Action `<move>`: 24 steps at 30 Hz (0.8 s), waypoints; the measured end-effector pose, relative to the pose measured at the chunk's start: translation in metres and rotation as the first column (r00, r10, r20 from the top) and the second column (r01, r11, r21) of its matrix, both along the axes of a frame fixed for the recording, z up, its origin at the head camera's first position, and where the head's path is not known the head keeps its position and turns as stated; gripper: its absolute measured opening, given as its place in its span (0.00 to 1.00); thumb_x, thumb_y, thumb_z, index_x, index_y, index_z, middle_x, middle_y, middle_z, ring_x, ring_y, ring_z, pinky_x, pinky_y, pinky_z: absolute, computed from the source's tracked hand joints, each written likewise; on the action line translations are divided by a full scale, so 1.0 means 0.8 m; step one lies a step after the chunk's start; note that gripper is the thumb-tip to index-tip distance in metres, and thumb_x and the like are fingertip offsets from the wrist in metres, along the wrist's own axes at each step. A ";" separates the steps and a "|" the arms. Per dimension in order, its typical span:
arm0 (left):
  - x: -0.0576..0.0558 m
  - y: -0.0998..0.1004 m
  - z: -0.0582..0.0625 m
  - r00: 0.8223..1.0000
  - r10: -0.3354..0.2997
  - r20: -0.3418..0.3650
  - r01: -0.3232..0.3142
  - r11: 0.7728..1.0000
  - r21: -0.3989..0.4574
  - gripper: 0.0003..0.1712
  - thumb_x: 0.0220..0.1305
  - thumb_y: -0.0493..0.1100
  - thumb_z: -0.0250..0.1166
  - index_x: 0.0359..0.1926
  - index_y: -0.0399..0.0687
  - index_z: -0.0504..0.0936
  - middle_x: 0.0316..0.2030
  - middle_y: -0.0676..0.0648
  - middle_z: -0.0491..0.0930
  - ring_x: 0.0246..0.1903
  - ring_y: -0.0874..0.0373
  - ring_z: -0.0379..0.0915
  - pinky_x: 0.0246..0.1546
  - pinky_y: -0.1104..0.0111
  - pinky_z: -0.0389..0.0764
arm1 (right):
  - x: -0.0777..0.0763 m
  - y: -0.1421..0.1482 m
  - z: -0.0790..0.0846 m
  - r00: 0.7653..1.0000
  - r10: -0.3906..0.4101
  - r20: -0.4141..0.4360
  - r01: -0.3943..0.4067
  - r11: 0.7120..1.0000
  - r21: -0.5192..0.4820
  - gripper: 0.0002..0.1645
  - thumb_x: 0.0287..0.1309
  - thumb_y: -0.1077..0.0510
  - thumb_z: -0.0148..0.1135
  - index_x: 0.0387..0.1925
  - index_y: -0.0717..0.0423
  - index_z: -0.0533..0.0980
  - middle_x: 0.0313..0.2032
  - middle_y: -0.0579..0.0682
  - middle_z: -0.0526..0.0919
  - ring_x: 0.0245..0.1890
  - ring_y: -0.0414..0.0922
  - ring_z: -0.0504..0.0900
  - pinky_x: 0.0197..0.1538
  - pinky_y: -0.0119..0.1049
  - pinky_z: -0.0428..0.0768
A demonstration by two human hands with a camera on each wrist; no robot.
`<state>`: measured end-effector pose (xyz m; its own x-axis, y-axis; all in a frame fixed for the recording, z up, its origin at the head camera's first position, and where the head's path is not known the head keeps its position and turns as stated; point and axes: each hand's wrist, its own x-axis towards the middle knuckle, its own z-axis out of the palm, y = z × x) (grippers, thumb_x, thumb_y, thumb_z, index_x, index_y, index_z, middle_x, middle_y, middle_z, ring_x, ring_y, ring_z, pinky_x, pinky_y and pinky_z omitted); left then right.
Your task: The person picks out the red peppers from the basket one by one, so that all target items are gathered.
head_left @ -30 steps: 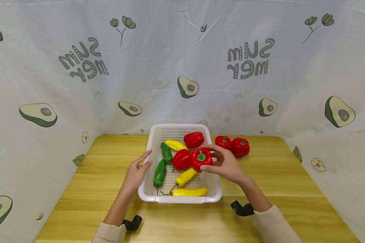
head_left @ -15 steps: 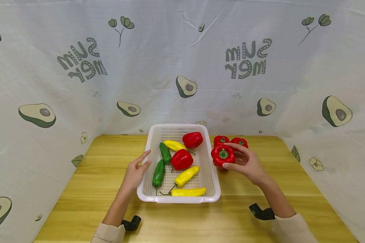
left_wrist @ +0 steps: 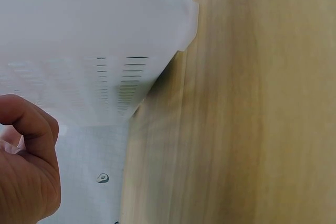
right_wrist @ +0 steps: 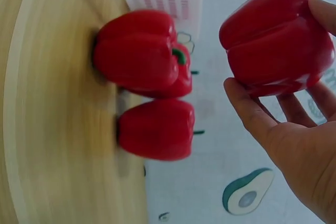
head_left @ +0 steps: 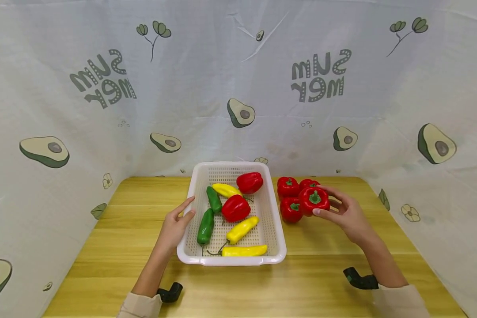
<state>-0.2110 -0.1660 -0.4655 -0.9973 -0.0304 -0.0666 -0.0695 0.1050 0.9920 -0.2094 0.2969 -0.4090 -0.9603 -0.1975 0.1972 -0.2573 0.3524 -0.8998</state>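
Note:
A white plastic basket (head_left: 279,238) sits mid-table. My left hand (head_left: 172,227) rests at its left rim, index finger and thumb spread and touching the edge; in the left wrist view the hand (left_wrist: 29,166) is beside the outer wall. My right hand (head_left: 350,216) holds a red bell pepper (head_left: 314,199) between thumb and fingers, stem up, right of the basket. In the right wrist view the held bell pepper (right_wrist: 275,40) is raised off the tabletop. Close by on the table stand other red bell peppers (head_left: 290,210), partly overlapped in the head view.
Inside the basket lie two red bell peppers (head_left: 236,208), two long green peppers (head_left: 206,227) and three long yellow peppers (head_left: 244,251). The wooden table (head_left: 314,269) is backed by a white curtain (head_left: 206,79) with avocado prints.
My right hand has carried the red bell pepper from above the basket out to the right, over to the other red bell peppers. The left hand stays at the rim.

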 end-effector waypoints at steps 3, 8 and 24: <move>0.000 0.000 0.001 1.000 -0.003 -0.003 0.003 1.000 -0.003 0.28 0.77 0.49 0.61 0.74 0.63 0.71 0.48 0.27 0.85 0.39 0.39 0.89 0.35 0.51 0.91 | 0.000 0.010 -0.003 0.999 -0.027 0.018 0.026 0.999 0.024 0.39 0.67 0.60 0.67 0.75 0.57 0.63 0.68 0.51 0.66 0.55 0.30 0.75 0.50 0.25 0.86; 0.000 0.000 0.001 1.000 -0.004 -0.004 0.004 1.000 -0.009 0.28 0.77 0.50 0.60 0.75 0.63 0.70 0.51 0.27 0.84 0.40 0.39 0.89 0.35 0.51 0.91 | -0.002 0.024 -0.013 0.997 -0.058 0.056 0.054 0.996 0.076 0.41 0.68 0.56 0.67 0.76 0.58 0.62 0.72 0.61 0.63 0.64 0.51 0.73 0.52 0.19 0.82; 0.000 0.000 0.000 1.000 -0.005 0.001 0.005 1.000 0.008 0.28 0.76 0.50 0.61 0.74 0.64 0.71 0.47 0.27 0.86 0.39 0.38 0.89 0.35 0.50 0.91 | -0.027 0.053 -0.057 0.978 -0.108 0.180 0.077 0.982 0.170 0.45 0.70 0.47 0.65 0.79 0.57 0.58 0.77 0.64 0.59 0.74 0.65 0.59 0.54 0.11 0.72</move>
<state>-0.2113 -0.1663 -0.4656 -0.9974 -0.0248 -0.0683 -0.0704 0.0976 0.9927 -0.2306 0.3390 -0.4546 -0.9926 -0.1206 -0.0157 -0.0486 0.5114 -0.8580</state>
